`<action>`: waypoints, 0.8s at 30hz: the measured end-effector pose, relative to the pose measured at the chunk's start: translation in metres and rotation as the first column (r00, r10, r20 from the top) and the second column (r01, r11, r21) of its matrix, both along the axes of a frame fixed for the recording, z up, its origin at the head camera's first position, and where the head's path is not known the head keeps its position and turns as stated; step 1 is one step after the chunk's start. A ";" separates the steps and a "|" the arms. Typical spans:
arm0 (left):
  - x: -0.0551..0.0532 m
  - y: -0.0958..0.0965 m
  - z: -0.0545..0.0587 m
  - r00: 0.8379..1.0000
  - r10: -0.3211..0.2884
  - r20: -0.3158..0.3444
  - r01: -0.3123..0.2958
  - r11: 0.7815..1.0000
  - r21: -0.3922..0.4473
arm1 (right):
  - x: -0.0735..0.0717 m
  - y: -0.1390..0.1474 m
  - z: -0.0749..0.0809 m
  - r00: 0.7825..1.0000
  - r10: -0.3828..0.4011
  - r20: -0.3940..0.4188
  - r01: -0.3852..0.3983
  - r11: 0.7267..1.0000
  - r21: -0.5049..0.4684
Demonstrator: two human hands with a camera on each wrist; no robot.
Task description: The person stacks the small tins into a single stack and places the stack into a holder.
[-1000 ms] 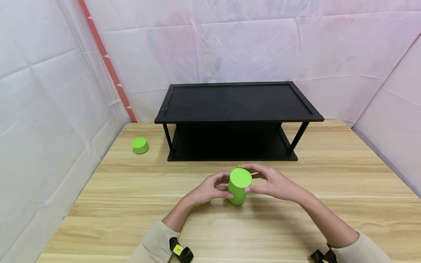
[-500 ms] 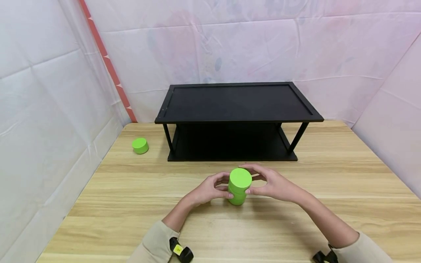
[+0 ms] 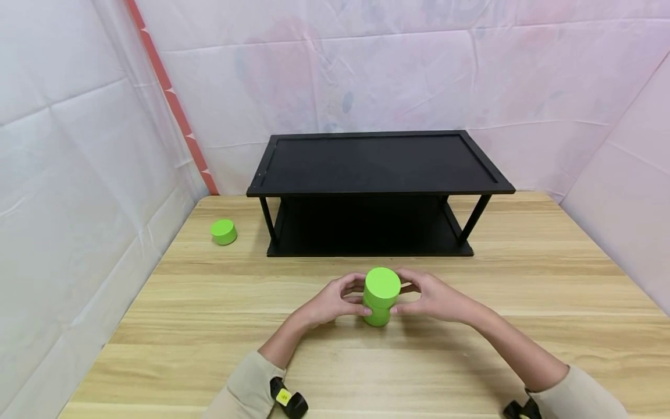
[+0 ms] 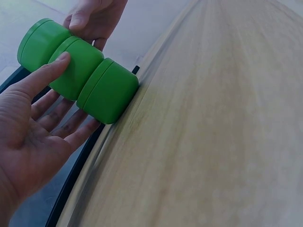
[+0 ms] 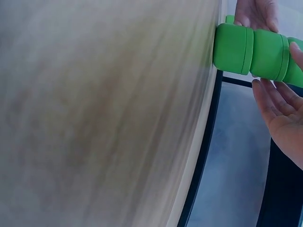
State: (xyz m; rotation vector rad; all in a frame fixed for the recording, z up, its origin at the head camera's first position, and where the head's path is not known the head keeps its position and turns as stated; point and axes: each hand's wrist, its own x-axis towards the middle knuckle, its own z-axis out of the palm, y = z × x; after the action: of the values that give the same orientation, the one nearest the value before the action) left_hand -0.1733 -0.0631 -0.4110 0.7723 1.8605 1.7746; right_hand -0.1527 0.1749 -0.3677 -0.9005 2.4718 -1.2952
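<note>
Stacked upright on the table between my hands are round green lidded containers (image 3: 382,285), three high, as the left wrist view shows. The bottom container (image 4: 109,92) stands on the wood. My left hand (image 3: 330,302) grips the stack from the left, its thumb on the middle container (image 4: 78,68) and its fingers round the far side. On the right, my right hand (image 3: 431,297) holds thumb and fingers curved about the stack. Its thumb reaches the upper container (image 5: 296,71) in the right wrist view, where that container is partly cut off by the frame edge.
Behind the stack stands a black two-tier rack (image 3: 382,163) with slanted legs. A single short green container (image 3: 223,231) sits near the table's left edge. Whitish cloth walls (image 3: 392,75) enclose the back and sides of the wooden table (image 3: 209,337).
My right hand has slid down the stack a little, its fingers and thumb now lower on the side. The left hand and the stack have stayed in place.
</note>
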 end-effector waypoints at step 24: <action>0.002 -0.001 0.001 1.000 0.008 0.010 -0.008 1.000 -0.008 | -0.003 -0.003 -0.004 1.000 0.026 -0.003 -0.026 1.000 0.003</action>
State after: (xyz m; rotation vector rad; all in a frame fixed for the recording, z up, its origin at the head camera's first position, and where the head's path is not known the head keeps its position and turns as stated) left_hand -0.1716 -0.0639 -0.4098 0.7531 1.8654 1.7722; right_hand -0.1560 0.1717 -0.3718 -0.9314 2.4555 -1.2828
